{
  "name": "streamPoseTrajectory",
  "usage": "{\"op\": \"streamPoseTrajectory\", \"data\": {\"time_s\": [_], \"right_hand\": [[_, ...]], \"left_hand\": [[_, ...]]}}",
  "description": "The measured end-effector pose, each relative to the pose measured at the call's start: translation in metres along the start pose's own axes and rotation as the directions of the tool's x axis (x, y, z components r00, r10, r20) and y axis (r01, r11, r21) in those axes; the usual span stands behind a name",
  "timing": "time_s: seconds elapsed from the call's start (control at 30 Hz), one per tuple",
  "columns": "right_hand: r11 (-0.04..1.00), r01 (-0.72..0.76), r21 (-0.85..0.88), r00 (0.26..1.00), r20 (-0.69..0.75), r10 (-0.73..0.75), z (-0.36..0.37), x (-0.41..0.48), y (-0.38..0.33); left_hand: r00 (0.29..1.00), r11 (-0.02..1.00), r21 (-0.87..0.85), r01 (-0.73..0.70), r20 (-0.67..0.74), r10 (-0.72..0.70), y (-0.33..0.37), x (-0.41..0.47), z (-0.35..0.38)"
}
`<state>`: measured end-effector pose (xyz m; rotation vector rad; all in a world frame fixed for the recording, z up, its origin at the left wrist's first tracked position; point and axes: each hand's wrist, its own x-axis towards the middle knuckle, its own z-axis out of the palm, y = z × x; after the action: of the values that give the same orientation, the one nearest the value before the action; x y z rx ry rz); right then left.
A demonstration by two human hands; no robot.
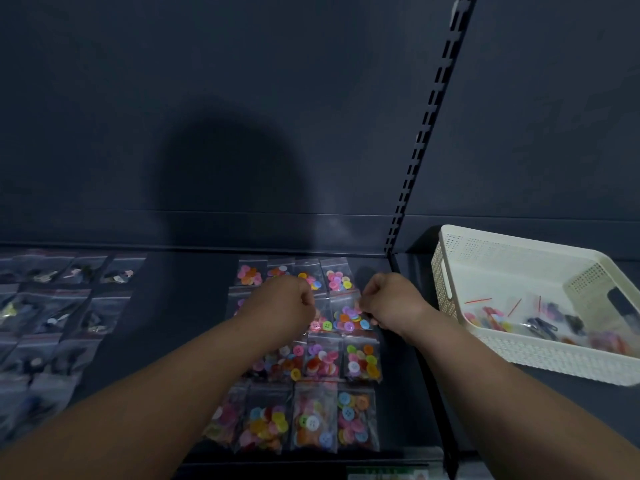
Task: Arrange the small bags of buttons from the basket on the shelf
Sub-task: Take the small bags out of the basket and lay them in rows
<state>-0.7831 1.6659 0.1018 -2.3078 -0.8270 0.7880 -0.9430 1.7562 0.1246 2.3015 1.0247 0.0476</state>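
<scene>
Shelf [180, 341]: bags of buttons [322, 362] in rows at centre; 2nd group of bags [52, 306] far left, gap btwn. Basket [519, 351] right of upright [415, 161], more bags [540, 320] inside.

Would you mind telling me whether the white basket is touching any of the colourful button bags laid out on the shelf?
Apart: the head view shows bare shelf between the basket and the nearest bags.

A dark blue-grey back panel [242, 81] fills the upper frame, split right of centre by a slotted upright [420, 143]; dim light casts a rounded shadow [228, 174].
</scene>
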Motion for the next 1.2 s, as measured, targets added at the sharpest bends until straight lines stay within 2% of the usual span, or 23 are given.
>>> {"op": "streamPoseTrajectory", "data": {"time_s": [0.07,0.13,0.2,0.27,0.3,0.33,0.4,0.5,0.57,0.67,0.77,0.93,1.2], "right_hand": [[0.994,0.032,-0.105,0.999,-0.036,-0.036,-0.004,-0.003,-0.002],[0.983,0.069,-0.172,0.993,-0.084,-0.084,-0.007,-0.007,-0.006],[0.990,0.110,-0.092,0.988,-0.100,-0.120,-0.010,-0.011,-0.014],[0.977,0.136,0.161,0.991,-0.014,-0.135,-0.010,-0.020,-0.029],[0.954,0.143,0.263,0.986,0.051,-0.161,-0.010,-0.026,-0.039],[0.940,0.164,0.300,0.972,0.111,-0.205,-0.010,-0.031,-0.049],[0.926,0.245,0.288,0.924,0.218,-0.313,-0.007,-0.043,-0.068],[0.894,0.376,0.243,0.854,0.284,-0.436,0.004,-0.055,-0.089],[0.887,0.423,0.183,0.849,0.263,-0.459,0.011,-0.058,-0.097],[0.875,0.388,0.289,0.871,0.194,-0.450,0.014,-0.056,-0.103],[0.870,0.329,0.369,0.906,0.136,-0.400,0.014,-0.055,-0.109],[0.846,0.266,0.462,0.932,0.100,-0.348,0.015,-0.053,-0.117],[0.833,0.245,0.495,0.947,0.060,-0.315,0.021,-0.049,-0.123]], "left_hand": [[0.999,0.993,-0.111,0.028,-0.019,-0.031,0.000,0.000,-0.006],[0.989,0.935,-0.333,0.125,-0.031,-0.144,0.003,-0.004,-0.016],[0.959,0.749,-0.615,0.247,0.045,-0.279,0.006,-0.006,-0.027],[0.931,0.459,-0.827,0.326,0.194,-0.311,0.009,-0.012,-0.039],[0.921,0.347,-0.872,0.346,0.246,-0.301,0.010,-0.013,-0.045],[0.914,0.283,-0.888,0.362,0.279,-0.294,0.009,-0.015,-0.050],[0.908,0.236,-0.895,0.379,0.312,-0.279,0.006,-0.015,-0.055],[0.931,0.236,-0.909,0.344,0.297,-0.214,0.004,-0.016,-0.057],[0.941,0.262,-0.910,0.322,0.278,-0.191,0.001,-0.018,-0.058],[0.951,0.272,-0.912,0.309,0.288,-0.113,-0.008,-0.025,-0.067],[0.964,0.451,-0.863,0.229,0.266,0.020,-0.017,-0.032,-0.073],[0.975,0.576,-0.788,0.219,0.203,-0.093,-0.028,-0.038,-0.079],[0.983,0.695,-0.696,0.180,0.161,-0.094,-0.036,-0.035,-0.087]]}}
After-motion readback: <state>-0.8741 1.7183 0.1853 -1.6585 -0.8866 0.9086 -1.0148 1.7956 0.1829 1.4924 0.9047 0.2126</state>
